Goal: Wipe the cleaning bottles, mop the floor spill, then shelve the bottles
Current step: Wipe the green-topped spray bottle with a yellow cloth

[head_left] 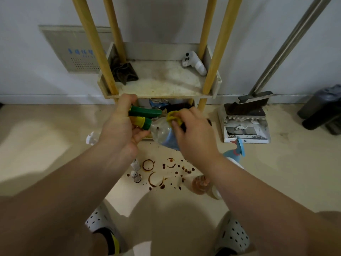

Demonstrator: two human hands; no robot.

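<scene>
In front of the pale shelf rack [158, 95] with yellow posts, your left hand [121, 130] grips the green-and-yellow trigger head of a clear plastic spray bottle [160, 129], while your right hand [195, 133] pinches a yellow cloth [172, 117] against it. The rack's tray holds a brown rag [123, 71] and a white controller [193, 63].

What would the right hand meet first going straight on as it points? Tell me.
The right hand points up-left, pinching a yellow cloth against the clear bottle; going on, it would likely meet the green spray head first, depth being unclear.
</scene>
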